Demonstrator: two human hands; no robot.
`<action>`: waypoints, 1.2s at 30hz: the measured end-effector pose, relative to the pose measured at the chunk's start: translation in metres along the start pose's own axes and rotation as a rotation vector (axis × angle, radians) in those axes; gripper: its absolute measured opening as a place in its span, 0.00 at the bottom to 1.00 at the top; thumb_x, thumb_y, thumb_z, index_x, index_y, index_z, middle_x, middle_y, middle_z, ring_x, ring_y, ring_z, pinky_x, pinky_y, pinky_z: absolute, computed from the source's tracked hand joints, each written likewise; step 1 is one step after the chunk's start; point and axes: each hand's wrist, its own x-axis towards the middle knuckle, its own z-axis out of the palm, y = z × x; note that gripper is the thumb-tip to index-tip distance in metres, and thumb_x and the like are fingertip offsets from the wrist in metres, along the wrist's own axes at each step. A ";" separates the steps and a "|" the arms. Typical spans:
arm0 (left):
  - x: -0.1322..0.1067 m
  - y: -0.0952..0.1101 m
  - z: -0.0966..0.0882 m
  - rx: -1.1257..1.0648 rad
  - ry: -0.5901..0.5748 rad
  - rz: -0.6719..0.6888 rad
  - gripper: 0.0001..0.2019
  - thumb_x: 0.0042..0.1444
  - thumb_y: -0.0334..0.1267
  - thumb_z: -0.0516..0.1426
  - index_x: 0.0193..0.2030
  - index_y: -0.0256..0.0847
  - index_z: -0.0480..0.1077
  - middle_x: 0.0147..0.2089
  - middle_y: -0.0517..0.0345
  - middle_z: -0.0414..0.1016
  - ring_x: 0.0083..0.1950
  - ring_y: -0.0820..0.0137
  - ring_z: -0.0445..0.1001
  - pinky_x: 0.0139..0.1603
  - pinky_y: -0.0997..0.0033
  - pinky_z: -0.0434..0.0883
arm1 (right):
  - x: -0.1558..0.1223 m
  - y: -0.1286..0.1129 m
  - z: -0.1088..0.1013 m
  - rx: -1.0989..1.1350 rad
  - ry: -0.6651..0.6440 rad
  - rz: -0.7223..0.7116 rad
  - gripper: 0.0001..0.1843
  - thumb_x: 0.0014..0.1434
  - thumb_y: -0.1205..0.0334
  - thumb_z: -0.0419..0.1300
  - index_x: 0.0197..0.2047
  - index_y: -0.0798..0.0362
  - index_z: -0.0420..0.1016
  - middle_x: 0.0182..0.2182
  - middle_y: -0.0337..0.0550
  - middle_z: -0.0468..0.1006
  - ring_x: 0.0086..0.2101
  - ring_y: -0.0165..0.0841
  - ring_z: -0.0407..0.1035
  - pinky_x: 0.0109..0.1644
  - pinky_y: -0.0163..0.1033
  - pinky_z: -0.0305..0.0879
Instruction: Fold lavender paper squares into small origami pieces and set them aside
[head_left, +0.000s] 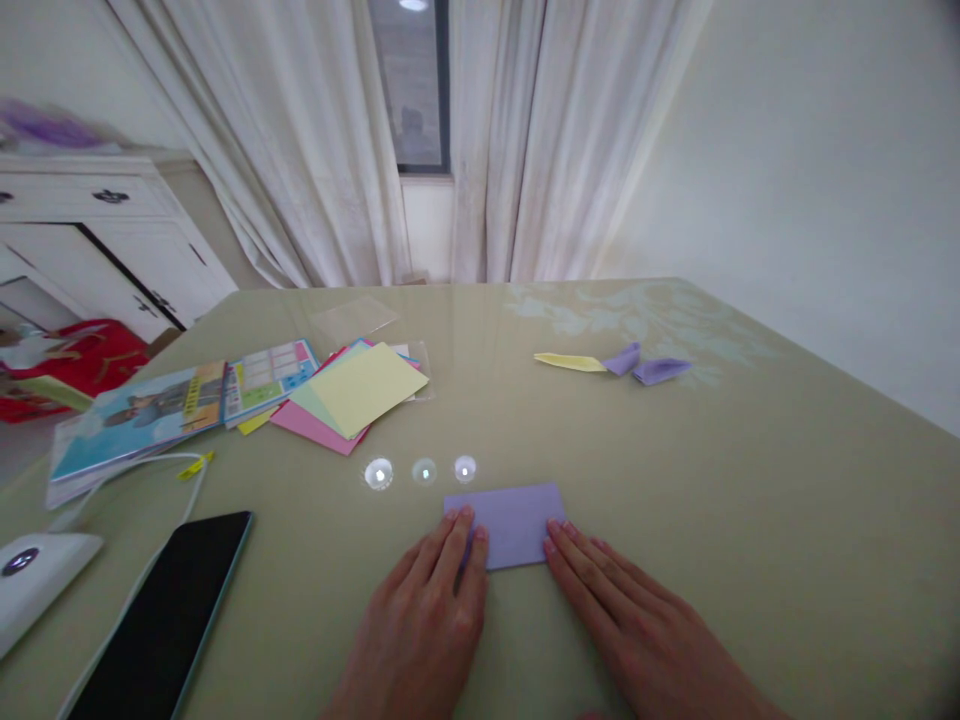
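Head view: purple paper (517,522), seemingly folded, lies partly under both hands (431,610) (641,620).

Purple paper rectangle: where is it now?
In the head view's lower centre, the purple paper rectangle lies on the glossy beige tabletop, touched by the left hand and right hand.

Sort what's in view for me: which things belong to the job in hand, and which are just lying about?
In the job:
- folded purple paper, under fingertips of the left hand and right hand
- probably the loose coloured sheets and small folded pieces

Apparently just lying about:
- phone
- white cable
- white device
- blue booklet
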 end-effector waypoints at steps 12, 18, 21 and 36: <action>0.009 -0.016 0.002 0.069 -0.055 0.203 0.22 0.62 0.19 0.54 0.60 0.28 0.77 0.61 0.30 0.81 0.58 0.50 0.84 0.51 0.57 0.83 | 0.042 0.030 -0.007 0.102 -0.022 0.283 0.38 0.66 0.47 0.70 0.71 0.58 0.70 0.67 0.63 0.75 0.63 0.53 0.72 0.66 0.60 0.72; 0.038 -0.024 -0.007 0.028 -0.026 -0.100 0.10 0.68 0.23 0.56 0.46 0.36 0.78 0.36 0.49 0.85 0.34 0.59 0.86 0.28 0.67 0.80 | 0.108 0.039 -0.025 0.055 0.077 0.364 0.28 0.63 0.69 0.65 0.66 0.54 0.75 0.64 0.61 0.75 0.62 0.58 0.70 0.65 0.66 0.70; 0.039 -0.018 -0.008 0.163 0.218 -0.089 0.13 0.72 0.25 0.52 0.46 0.34 0.78 0.47 0.40 0.87 0.43 0.58 0.88 0.34 0.69 0.81 | 0.123 0.041 -0.020 0.453 0.298 0.602 0.31 0.71 0.64 0.52 0.75 0.56 0.63 0.55 0.60 0.81 0.52 0.48 0.79 0.53 0.56 0.78; 0.036 -0.030 -0.028 -0.937 0.248 -0.639 0.17 0.71 0.51 0.58 0.57 0.42 0.75 0.48 0.48 0.82 0.45 0.61 0.80 0.40 0.66 0.78 | 0.110 0.016 0.007 1.350 0.103 0.587 0.21 0.63 0.46 0.67 0.39 0.58 0.84 0.30 0.44 0.82 0.29 0.35 0.72 0.34 0.38 0.69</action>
